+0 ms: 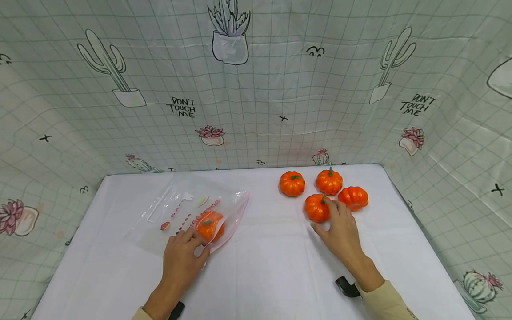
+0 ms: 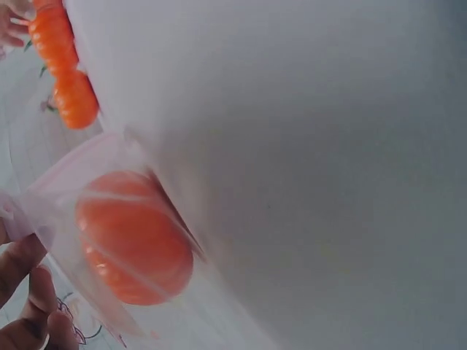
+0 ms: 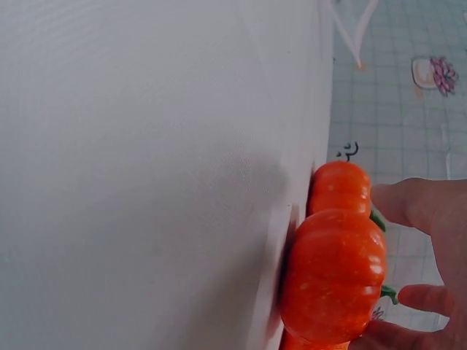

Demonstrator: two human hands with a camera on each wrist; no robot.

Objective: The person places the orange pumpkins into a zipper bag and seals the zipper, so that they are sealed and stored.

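At the left, a clear zip bag (image 1: 160,218) with red print and a pinkish edge lies on the table, with one small orange pumpkin (image 1: 209,226) inside. My left hand (image 1: 182,258) pinches the bag's near edge, lifting the film beside that pumpkin; the left wrist view shows the fingers (image 2: 22,262) on the film. Over to the right, my right hand (image 1: 340,231) reaches over a green-stemmed pumpkin (image 1: 316,209), its fingertips at the pumpkin's right side and its thumb spread apart. The right wrist view has this pumpkin (image 3: 336,277) close by the spread fingers.
Behind and beside my right hand sit three more orange pumpkins: one at the left (image 1: 292,183), one at the back (image 1: 329,181), and one tipped on its side (image 1: 353,198). A white cloth covers the table (image 1: 264,275). A grid-patterned curtain (image 1: 256,89) surrounds its back and sides.
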